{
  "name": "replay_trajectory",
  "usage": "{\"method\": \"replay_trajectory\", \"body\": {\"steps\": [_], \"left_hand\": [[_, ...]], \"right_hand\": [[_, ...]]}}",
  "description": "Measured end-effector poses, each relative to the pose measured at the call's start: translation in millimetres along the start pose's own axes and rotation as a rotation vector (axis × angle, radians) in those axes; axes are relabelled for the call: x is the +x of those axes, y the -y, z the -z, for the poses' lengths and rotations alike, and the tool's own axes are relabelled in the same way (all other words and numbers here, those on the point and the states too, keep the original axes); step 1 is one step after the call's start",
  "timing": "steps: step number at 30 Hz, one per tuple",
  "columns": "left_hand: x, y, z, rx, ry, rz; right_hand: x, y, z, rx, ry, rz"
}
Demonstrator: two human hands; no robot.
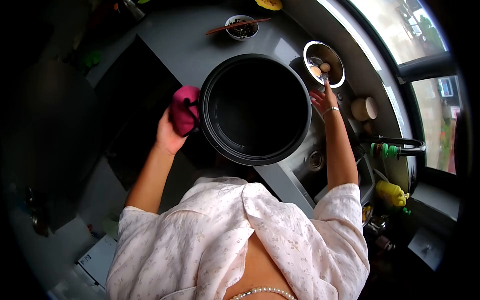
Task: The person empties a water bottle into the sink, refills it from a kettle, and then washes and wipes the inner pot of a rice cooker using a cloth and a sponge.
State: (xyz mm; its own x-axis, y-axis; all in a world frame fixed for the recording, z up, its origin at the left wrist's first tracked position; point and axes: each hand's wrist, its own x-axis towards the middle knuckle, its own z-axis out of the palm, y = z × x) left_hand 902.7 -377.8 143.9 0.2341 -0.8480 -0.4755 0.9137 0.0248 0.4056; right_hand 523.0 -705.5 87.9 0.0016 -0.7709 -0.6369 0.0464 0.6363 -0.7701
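A large round black pot (225, 125) is in front of my chest, its dark inside facing me. My left hand (169, 132) is closed round a pink cloth (185, 111) with black edging, pressed to the pot's left side. On the other side, my right hand (326, 101) reaches past the pot's right rim with its fingers apart. It is nearest to a shiny metal bowl (342, 77), in which a few eggs (325, 67) lie. Whether a fingertip touches the bowl, I cannot tell.
A small bowl (249, 34) of dark bits stands at the back, a wooden stick (220, 30) across it. Right of the pot are the sink (300, 170) and a black tap (412, 146). A yellow bottle (391, 193) stands by the window. A dark cooktop (135, 85) lies left.
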Motion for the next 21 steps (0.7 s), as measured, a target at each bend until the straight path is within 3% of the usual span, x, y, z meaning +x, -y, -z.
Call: {"method": "replay_trajectory", "body": {"steps": [3, 5, 7, 9, 11, 13, 21], "left_hand": [[1.3, 0.2, -30.2, 0.107, -0.002, 0.023], [-2.7, 1.0, -51.2, 0.429, 0.046, -0.089], [-0.1, -0.6, -54.4, 0.407, 0.06, -0.011], [10.7, 2.2, -51.1, 0.563, 0.084, -0.058], [11.0, 7.1, -60.9, 0.567, 0.064, -0.041], [8.6, 15.0, -70.2, 0.798, -0.051, -0.109], [34.5, 27.2, -44.0, 0.89, -0.044, -0.186]], "right_hand": [[-38.1, -21.1, 21.1, -0.083, 0.039, 0.109], [-79.9, -37.4, 27.7, -0.091, 0.004, 0.195], [-118.3, -54.7, 33.8, -0.073, 0.016, 0.236], [-152.9, -71.0, 36.1, -0.044, -0.001, 0.248], [-181.5, -83.5, 30.8, -0.044, -0.008, 0.289], [-202.3, -93.3, 24.7, -0.037, -0.022, 0.307], [-247.5, -144.4, 23.1, 0.043, -0.146, 0.301]]}}
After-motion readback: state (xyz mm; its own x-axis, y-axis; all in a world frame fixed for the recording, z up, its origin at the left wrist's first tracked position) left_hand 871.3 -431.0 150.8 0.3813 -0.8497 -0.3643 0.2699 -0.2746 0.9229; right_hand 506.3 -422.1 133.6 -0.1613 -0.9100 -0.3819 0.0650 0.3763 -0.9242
